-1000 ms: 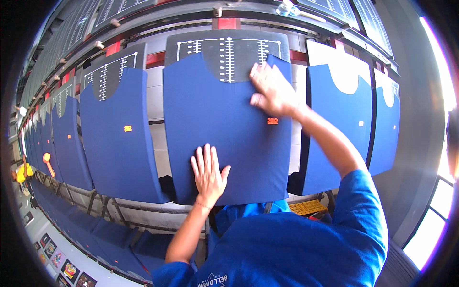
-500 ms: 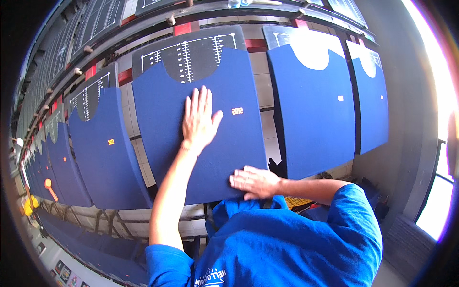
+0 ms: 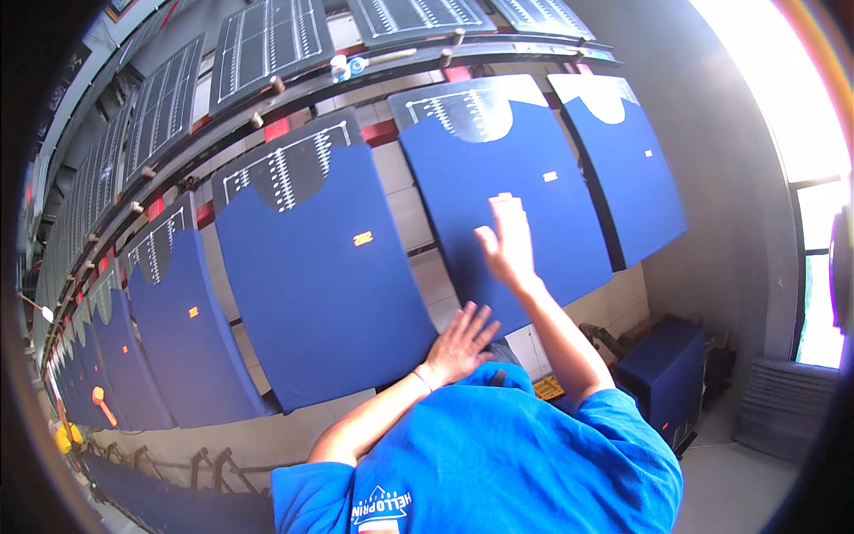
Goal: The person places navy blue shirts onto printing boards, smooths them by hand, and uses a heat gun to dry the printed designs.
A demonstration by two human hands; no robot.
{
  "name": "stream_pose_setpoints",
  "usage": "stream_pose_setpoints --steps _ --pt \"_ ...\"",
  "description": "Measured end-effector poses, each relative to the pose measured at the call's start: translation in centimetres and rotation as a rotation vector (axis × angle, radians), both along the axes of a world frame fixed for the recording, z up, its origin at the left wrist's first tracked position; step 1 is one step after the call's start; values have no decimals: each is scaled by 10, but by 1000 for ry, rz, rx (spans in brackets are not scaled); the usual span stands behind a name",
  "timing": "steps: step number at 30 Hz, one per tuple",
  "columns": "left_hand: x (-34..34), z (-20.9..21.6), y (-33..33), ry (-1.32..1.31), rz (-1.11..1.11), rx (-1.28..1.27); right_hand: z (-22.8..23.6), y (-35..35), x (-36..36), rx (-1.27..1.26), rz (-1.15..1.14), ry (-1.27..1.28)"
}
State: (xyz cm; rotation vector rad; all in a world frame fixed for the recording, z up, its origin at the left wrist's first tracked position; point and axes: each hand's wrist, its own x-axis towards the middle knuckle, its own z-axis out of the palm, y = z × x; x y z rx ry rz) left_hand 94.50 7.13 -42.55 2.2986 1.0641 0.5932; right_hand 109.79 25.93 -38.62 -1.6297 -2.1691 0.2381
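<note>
My right hand (image 3: 509, 240) is over a dark blue fabric panel (image 3: 525, 151) on the right, thumb out and fingers stretched together; whether it touches the cloth I cannot tell. My left hand (image 3: 461, 345) has its fingers spread, by the gap between that panel and the blue fabric panel (image 3: 316, 289) to its left, near the lower corners of both. Each panel has a curved neckline and a small orange print. They lie on dark boards (image 3: 302, 169) with white ruler marks showing above the neckline. Neither hand holds anything.
More blue panels (image 3: 178, 329) run off in a row to the left. Behind a dark rail (image 3: 391, 62) stand bare marked boards (image 3: 267, 49); a blue-and-white roll (image 3: 358, 66) sits on the rail. A draped stack (image 3: 663, 365) stands low right, by a grey wall (image 3: 721, 178).
My view has shifted right along the row. My right hand has gone from the lower edge of the left panel to the right panel. My left hand has left the cloth's middle for its lower right corner.
</note>
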Motion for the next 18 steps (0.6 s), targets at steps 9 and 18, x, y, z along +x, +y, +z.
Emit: stream_pose_setpoints --steps 9,18 --pt "29 -131 22 -1398 1051 -1172 -50 5 331 -1171 -482 1028" --pt "38 66 -58 -998 1242 -857 -22 -30 439 -1461 -147 1201"
